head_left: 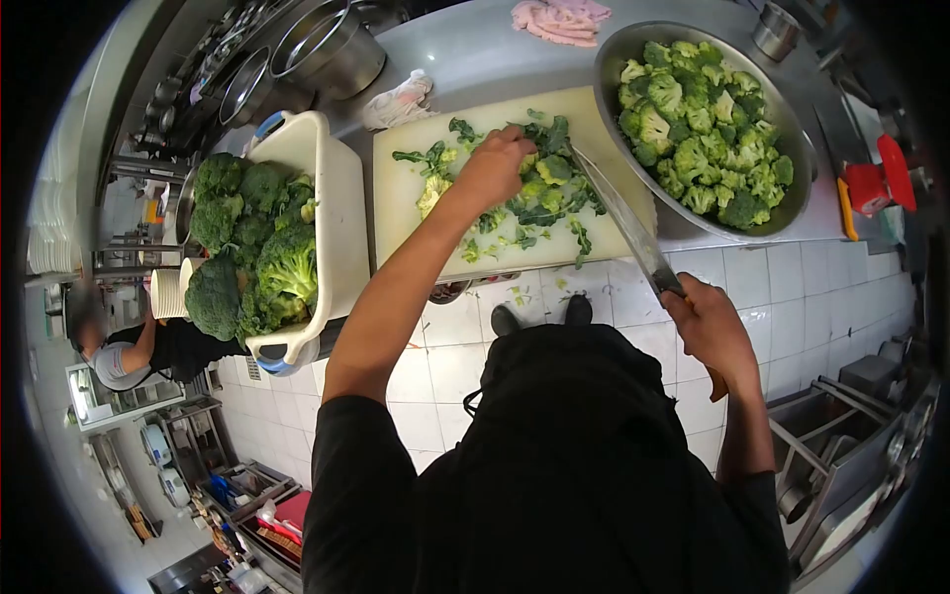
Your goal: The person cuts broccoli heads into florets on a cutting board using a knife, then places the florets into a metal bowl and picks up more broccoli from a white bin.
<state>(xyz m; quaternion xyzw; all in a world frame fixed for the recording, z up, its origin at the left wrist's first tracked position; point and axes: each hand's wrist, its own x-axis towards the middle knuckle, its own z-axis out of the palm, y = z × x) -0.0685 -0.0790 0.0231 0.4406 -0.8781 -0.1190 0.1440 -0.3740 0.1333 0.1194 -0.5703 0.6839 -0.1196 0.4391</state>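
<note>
My right hand [705,322] is wrapped round the handle of a long knife [628,223], whose blade points up and left over the edge of the cutting board [401,223]. My left hand [498,166] has its fingers bent down onto broccoli pieces at the middle of the board; what its fingertips hold is hidden. Cut broccoli bits and leaves [539,203] lie around it. Whole broccoli heads [287,262] fill a white tub [339,198] to the left. A large metal bowl [804,148] at the right holds many cut florets [698,129].
Cloths [401,101] [561,20] lie behind the board. Metal pots [332,59] stand at the back left, a small metal cup [777,32] at the back right. A red object [879,178] sits right of the bowl. Another person [139,351] is at far left.
</note>
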